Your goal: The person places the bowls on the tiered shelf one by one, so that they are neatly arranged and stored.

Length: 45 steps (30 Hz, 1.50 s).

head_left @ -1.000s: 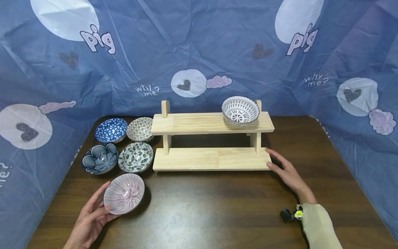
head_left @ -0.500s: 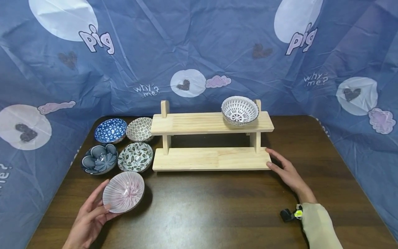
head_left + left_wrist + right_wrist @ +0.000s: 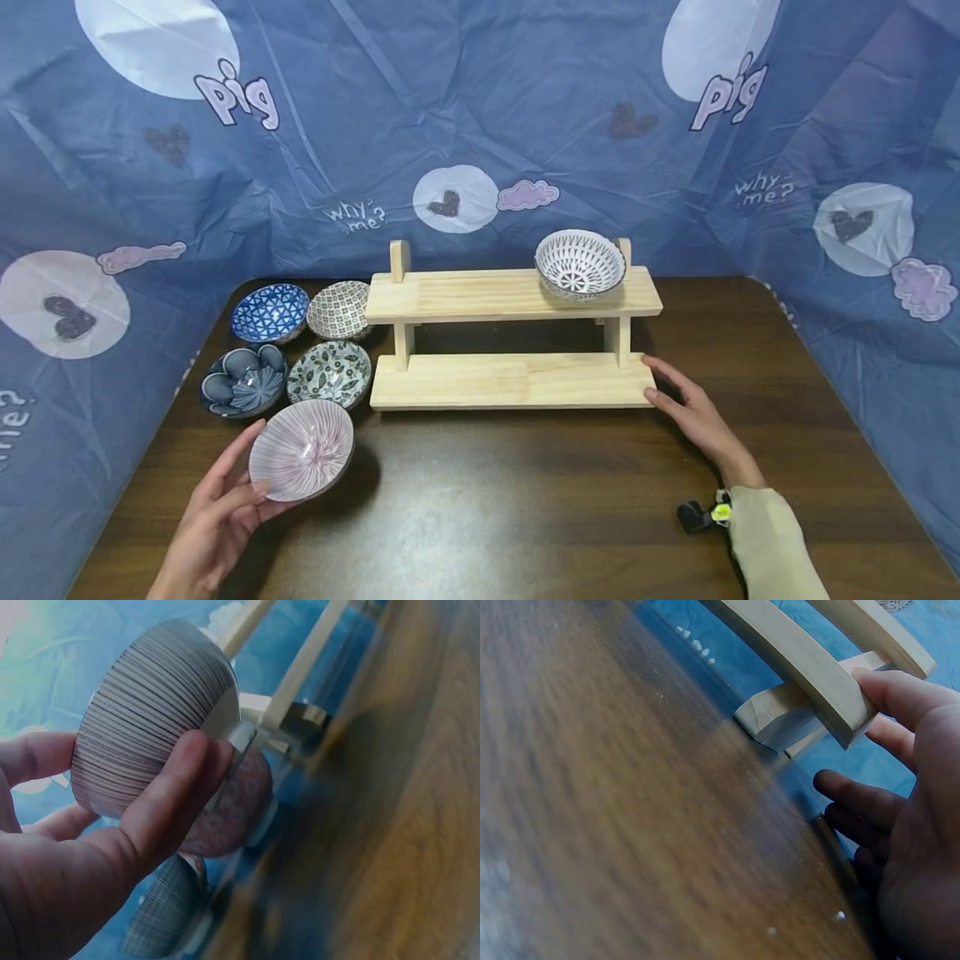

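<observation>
My left hand (image 3: 217, 508) holds a pale bowl with pink-purple stripes (image 3: 303, 450), thumb at its rim and fingers beneath. The bowl is raised above the table and tilted; the left wrist view shows its lined outside (image 3: 142, 712), with fingers (image 3: 169, 784) against it. With extended thumb and forefinger, my right hand (image 3: 693, 421) touches the right end of the lower board of a two-tier wooden shelf (image 3: 480, 383). In the right wrist view its other fingers hang below the board end (image 3: 847, 724). A black-and-white bowl (image 3: 580, 264) stands on the upper board at the right.
Left of the shelf stand a blue lattice bowl (image 3: 270, 313), a beige patterned bowl (image 3: 339, 308), a grey-blue petal bowl (image 3: 243, 381) and a leaf-pattern bowl (image 3: 330, 372). All are on the brown table (image 3: 495, 500). A blue printed cloth (image 3: 480, 108) hangs behind.
My left hand has lifted the striped bowl a little and moved it away from me; it now overlaps the leaf-pattern bowl's front edge. The right hand stays at the shelf end.
</observation>
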Tool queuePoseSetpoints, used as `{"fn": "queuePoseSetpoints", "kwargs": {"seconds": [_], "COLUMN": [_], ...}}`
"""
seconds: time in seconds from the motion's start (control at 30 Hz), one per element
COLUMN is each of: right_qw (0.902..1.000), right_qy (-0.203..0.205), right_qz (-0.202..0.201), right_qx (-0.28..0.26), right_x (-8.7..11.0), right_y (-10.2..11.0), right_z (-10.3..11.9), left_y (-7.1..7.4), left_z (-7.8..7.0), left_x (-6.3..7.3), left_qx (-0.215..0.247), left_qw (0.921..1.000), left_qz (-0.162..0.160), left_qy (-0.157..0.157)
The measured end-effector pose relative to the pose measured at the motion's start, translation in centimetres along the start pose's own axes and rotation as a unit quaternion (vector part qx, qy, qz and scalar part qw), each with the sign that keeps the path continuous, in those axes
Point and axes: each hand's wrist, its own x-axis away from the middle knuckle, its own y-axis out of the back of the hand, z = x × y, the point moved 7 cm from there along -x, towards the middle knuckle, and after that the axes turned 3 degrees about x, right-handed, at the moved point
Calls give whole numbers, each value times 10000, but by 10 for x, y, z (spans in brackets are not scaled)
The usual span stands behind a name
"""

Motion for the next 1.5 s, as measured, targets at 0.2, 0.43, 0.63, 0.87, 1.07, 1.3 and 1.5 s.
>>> {"fn": "queuePoseSetpoints", "kwargs": {"seconds": [0.2, 0.43, 0.63, 0.87, 1.07, 1.3, 1.5], "right_qw": [9998, 9999, 9999, 10000, 9999, 9999, 10000], "right_qy": [93, 43, 7, 29, 42, 119, 52], "right_qz": [-72, -61, -28, -35, -51, -5, -1], "right_qx": [129, 137, 124, 26, 128, 23, -8], "right_x": [2, 2, 1, 1, 0, 0, 0], "right_y": [0, 1, -1, -1, 1, -1, 0], "right_z": [-1, 1, 1, 0, 1, 0, -1], "left_y": [-8, -20, -27, -40, -47, -49, -52], "left_z": [-9, -18, -24, -28, -30, -30, -29], "left_x": [-7, -16, -24, -37, -45, -53, -60], "left_qx": [14, 111, -175, -110, 126, 316, 136], "left_qw": [9999, 9998, 9997, 9998, 9998, 9991, 9994], "left_qz": [-134, -25, -156, -54, -97, -214, -262], "left_qy": [-74, -157, -85, -155, -154, -193, -182]}}
